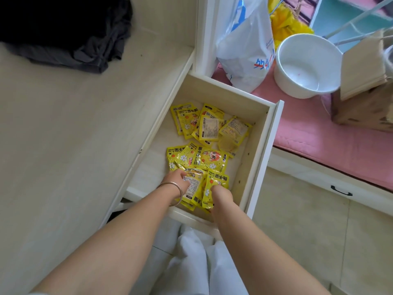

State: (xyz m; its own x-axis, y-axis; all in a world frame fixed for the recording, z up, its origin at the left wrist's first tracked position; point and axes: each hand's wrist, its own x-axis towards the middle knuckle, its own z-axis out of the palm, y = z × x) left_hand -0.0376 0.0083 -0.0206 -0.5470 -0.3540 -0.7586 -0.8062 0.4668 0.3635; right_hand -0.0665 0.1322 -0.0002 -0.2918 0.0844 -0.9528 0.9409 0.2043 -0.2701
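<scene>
Both forearms (119,248) reach into an open drawer (223,96). My left hand (177,180) curls round yellow packets (215,180) at its near end; my right hand (220,193) hides its fingers among them, grip unclear.

The pale wooden drawer (223,92) stands open; yellow packets (204,158) lie scattered on its bottom.

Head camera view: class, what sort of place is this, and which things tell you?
Probably a bedroom or dorm room: a pink padded mat lies on a low platform, dark clothing lies on a pale wood surface, and an open drawer holds yellow packets.
</scene>
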